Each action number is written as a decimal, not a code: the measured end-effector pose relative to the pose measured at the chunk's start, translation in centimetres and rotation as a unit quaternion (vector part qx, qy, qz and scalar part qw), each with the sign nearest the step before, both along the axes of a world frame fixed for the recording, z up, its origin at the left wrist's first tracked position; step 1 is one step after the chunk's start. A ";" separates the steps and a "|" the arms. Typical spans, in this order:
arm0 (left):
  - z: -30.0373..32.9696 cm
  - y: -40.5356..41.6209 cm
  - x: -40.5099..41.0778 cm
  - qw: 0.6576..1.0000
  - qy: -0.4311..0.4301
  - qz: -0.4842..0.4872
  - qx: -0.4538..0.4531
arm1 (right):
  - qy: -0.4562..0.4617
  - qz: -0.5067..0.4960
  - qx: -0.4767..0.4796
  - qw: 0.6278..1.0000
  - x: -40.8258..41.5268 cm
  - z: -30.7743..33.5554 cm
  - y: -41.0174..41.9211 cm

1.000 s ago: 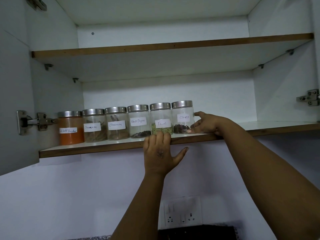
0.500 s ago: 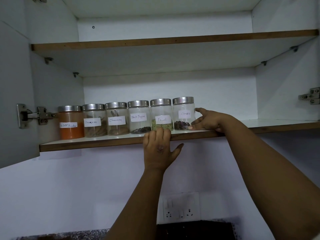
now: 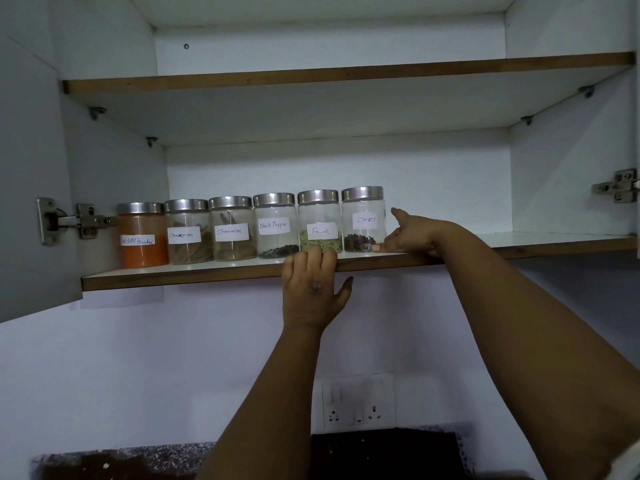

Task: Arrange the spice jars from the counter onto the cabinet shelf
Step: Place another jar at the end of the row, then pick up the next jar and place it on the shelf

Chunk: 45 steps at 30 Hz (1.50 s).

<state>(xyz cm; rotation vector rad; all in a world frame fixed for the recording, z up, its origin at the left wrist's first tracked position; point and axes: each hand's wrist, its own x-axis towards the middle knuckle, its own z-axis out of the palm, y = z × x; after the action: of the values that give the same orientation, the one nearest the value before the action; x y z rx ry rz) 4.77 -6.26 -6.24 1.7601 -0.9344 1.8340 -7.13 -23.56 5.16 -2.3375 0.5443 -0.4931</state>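
The white laminate cabinet shelf with a brown wooden edge sat inside an open white wall cabinet, above a pale wall with a white socket plate. Six clear glass spice jars with steel lids stood in a touching row on it. The left hand hooked fingers over the shelf edge, gripping nothing else. The right hand lay open, thumb just beside the cloves jar. The speckled counter was cut off below; the first label was partly unreadable.
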 end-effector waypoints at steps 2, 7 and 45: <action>0.0 0.1 -0.1 1.000 0.002 0.004 0.008 | 0.002 -0.023 -0.036 0.999 -0.5 -0.2 0.7; 0.2 0.7 -0.7 0.999 0.041 0.011 0.033 | 0.049 -0.068 -0.126 0.989 -2.1 -1.2 2.3; -45.9 8.9 -22.3 0.595 0.755 -0.128 0.245 | 0.360 0.024 -0.014 0.932 -22.4 -54.5 10.1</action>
<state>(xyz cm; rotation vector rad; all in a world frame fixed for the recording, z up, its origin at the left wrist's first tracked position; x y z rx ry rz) -17.54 2.65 -52.11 2.3396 -0.7432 -0.5159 -29.51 -13.48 -49.39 -2.5145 0.8044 0.4182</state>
